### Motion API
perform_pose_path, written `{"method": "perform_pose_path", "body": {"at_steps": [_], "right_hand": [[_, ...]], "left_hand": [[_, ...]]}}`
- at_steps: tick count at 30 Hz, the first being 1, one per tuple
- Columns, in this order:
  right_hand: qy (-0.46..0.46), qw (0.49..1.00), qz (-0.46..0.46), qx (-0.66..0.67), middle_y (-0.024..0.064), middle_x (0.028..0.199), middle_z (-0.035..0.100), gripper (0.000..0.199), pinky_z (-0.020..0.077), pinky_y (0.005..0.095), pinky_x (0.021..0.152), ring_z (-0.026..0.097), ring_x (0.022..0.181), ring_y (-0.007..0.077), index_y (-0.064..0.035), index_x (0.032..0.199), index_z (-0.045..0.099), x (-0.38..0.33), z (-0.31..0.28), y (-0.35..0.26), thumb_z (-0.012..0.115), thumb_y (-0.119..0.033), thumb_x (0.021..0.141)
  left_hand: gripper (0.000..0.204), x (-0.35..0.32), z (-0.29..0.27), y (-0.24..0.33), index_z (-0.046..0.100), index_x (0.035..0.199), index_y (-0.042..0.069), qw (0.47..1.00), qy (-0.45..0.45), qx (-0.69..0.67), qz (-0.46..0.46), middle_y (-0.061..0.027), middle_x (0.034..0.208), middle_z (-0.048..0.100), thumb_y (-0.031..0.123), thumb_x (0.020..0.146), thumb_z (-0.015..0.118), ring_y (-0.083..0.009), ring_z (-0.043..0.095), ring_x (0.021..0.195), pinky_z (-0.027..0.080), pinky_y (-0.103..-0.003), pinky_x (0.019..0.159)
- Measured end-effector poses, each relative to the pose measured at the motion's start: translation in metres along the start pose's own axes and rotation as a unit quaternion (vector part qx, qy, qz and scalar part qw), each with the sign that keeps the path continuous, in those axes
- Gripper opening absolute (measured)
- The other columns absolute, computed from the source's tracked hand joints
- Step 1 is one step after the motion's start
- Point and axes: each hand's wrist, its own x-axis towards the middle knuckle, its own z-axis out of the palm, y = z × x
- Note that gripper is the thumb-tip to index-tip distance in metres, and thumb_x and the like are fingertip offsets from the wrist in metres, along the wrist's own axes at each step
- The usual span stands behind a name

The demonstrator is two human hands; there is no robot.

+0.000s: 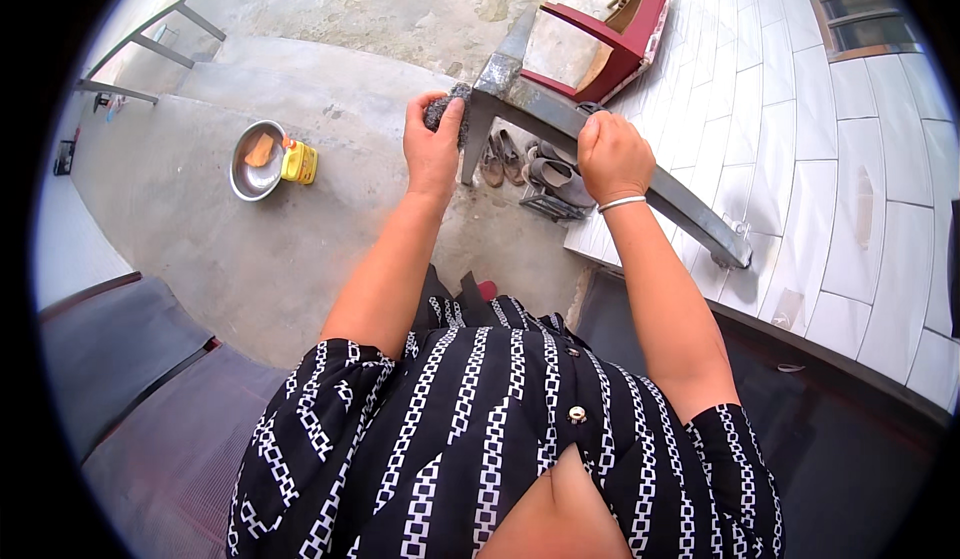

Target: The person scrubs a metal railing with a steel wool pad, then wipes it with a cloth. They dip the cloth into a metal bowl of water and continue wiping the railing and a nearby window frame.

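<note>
My left hand (433, 154) is closed round a dark, curly scouring pad (436, 114), which looks like steel wool. The pad is beside the end post of a grey metal railing (545, 109); whether it touches the metal I cannot tell. Further along the same railing, my right hand (615, 159) is clenched on the bar, a pale bangle at its wrist. The bar slopes down to the right and meets the white tiled wall (800, 159).
A metal basin (240, 187) holding an orange piece stands on the concrete floor at left, with a yellow jug (300, 163) beside it. Under the railing are several shoes (502, 157). A red wooden stool (640, 39) lies tipped by the tiles. Another rail (160, 49) is far left.
</note>
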Motion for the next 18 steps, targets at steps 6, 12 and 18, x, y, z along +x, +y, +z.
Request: {"method": "perform_pose_path", "body": {"at_steps": [6, 12, 18], "right_hand": [[0.012, 1.000, -0.001, 0.004, 0.0059, 0.074, 0.061, 0.020, 0.0465, 0.0422, 0.064, 0.061, 0.073, 0.0266, -0.0107, 0.074, 0.061, 0.005, -0.003, -0.008, 0.051, -0.025, 0.084], [0.022, 1.000, -0.010, 0.003, 0.0056, 0.074, 0.061, 0.020, 0.0466, 0.0418, 0.065, 0.061, 0.073, 0.0265, -0.0106, 0.074, 0.060, 0.003, -0.001, 0.000, 0.051, -0.025, 0.084], [0.023, 1.000, -0.017, 0.009, 0.0052, 0.074, 0.061, 0.019, 0.0465, 0.0418, 0.064, 0.060, 0.072, 0.0263, -0.0107, 0.073, 0.059, 0.000, -0.001, -0.002, 0.051, -0.025, 0.083]], "left_hand": [[0.031, -0.029, 0.043, -0.009, 0.047, 0.109, 0.003, 0.988, 0.075, 0.102, 0.089, -0.0149, 0.101, 0.055, 0.019, 0.087, 0.063, -0.0257, 0.054, 0.093, 0.043, -0.036, 0.083], [0.027, -0.032, 0.050, 0.002, 0.047, 0.106, 0.001, 0.998, 0.060, -0.019, 0.018, -0.0172, 0.099, 0.053, 0.018, 0.089, 0.061, -0.0298, 0.052, 0.092, 0.041, -0.038, 0.085], [0.030, -0.055, 0.066, -0.013, 0.046, 0.106, 0.002, 0.990, 0.058, 0.097, 0.085, -0.0183, 0.099, 0.053, 0.019, 0.087, 0.063, -0.0320, 0.052, 0.095, 0.041, -0.039, 0.087]]}}
